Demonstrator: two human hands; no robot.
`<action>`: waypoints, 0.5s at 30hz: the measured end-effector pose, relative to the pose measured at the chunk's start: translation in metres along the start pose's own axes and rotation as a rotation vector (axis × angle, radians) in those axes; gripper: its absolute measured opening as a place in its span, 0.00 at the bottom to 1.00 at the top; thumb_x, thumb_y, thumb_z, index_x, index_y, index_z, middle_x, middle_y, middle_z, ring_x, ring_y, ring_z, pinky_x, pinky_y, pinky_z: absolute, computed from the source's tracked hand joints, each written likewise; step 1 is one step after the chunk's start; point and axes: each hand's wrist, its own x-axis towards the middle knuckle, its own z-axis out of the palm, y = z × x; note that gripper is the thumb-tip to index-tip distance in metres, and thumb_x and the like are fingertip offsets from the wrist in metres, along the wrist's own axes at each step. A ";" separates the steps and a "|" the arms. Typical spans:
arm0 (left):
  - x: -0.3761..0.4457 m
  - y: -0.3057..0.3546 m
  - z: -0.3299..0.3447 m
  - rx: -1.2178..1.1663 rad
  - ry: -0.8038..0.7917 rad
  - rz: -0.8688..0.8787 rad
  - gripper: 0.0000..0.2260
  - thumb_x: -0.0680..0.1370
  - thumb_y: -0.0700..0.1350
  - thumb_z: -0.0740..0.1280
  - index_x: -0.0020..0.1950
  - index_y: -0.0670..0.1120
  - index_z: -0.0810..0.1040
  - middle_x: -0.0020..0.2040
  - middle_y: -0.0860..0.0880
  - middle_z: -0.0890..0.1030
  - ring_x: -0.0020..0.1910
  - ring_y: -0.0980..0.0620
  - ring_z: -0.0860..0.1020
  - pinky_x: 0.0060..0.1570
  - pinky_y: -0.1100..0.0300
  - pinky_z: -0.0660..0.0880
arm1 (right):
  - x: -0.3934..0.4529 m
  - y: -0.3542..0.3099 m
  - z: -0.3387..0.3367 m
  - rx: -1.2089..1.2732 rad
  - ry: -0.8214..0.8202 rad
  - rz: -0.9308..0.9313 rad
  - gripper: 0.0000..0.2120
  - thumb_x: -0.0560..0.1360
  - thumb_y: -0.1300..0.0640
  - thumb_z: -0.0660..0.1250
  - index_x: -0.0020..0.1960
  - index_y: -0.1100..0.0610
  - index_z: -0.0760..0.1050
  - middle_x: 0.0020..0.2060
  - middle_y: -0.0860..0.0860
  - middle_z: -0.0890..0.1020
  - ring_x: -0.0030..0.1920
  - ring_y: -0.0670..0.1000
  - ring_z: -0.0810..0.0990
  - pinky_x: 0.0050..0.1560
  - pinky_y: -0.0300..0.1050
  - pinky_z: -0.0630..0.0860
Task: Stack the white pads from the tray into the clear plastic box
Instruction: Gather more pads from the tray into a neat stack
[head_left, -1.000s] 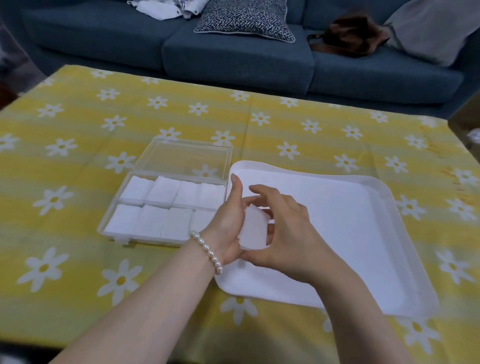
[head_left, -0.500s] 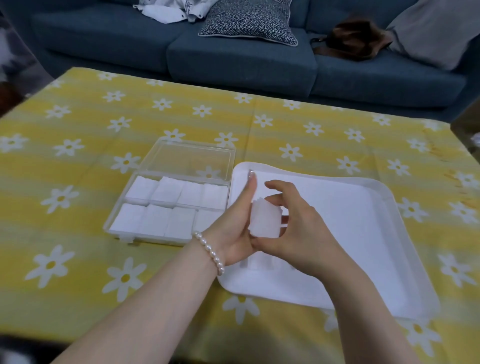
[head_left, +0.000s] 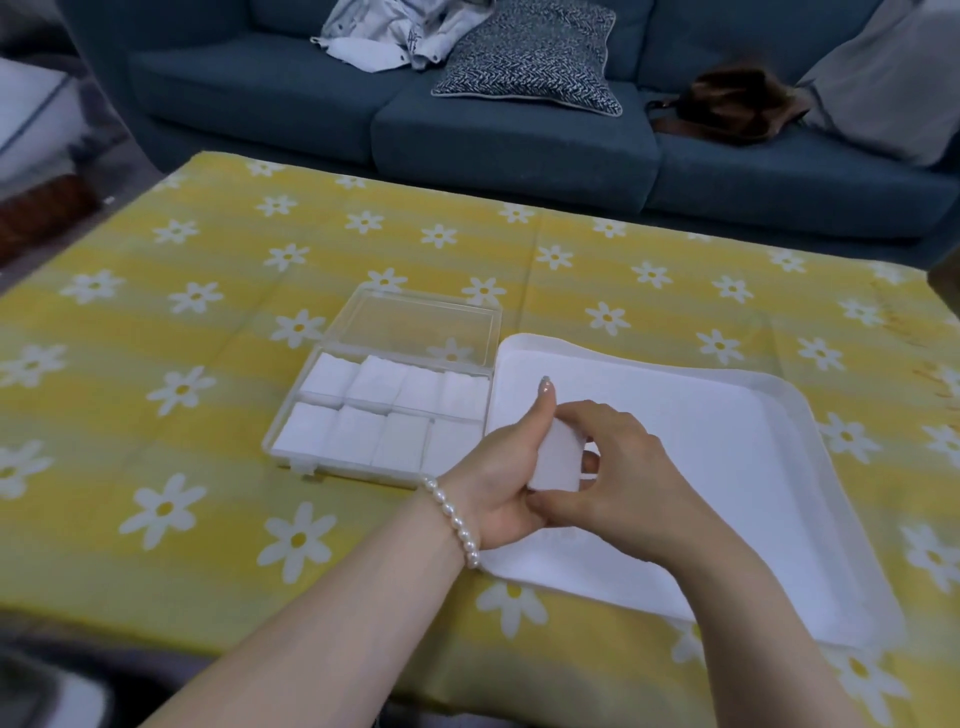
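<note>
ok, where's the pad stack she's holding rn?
Head view, lower centre: the pad stack is held between the left hand and right hand, over the near-left corner of the white tray, just right of the clear plastic box.

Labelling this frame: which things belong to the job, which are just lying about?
Job: stack of pads, held by left hand and right hand; tray; clear box with pads.
Lying about: cushion, clothes, brown bag on the sofa.
</note>
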 end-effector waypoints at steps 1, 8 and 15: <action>-0.003 0.001 0.001 0.014 -0.017 0.000 0.24 0.76 0.66 0.55 0.47 0.51 0.84 0.40 0.51 0.82 0.39 0.54 0.81 0.42 0.58 0.74 | 0.000 -0.001 0.000 0.038 -0.016 -0.001 0.29 0.61 0.48 0.74 0.60 0.46 0.70 0.48 0.40 0.74 0.53 0.49 0.74 0.55 0.53 0.73; -0.023 0.013 -0.003 -0.080 -0.054 -0.026 0.18 0.69 0.57 0.70 0.52 0.47 0.74 0.41 0.50 0.74 0.42 0.53 0.75 0.34 0.60 0.78 | 0.000 -0.012 0.005 0.062 -0.080 -0.054 0.23 0.61 0.51 0.75 0.52 0.42 0.69 0.47 0.43 0.74 0.51 0.48 0.74 0.49 0.45 0.75; -0.028 0.014 -0.015 -0.052 -0.026 -0.081 0.26 0.68 0.66 0.65 0.53 0.46 0.79 0.45 0.50 0.78 0.43 0.52 0.82 0.38 0.57 0.79 | 0.004 -0.021 0.010 0.206 -0.166 -0.032 0.33 0.59 0.52 0.80 0.59 0.42 0.69 0.51 0.40 0.74 0.51 0.42 0.77 0.50 0.42 0.79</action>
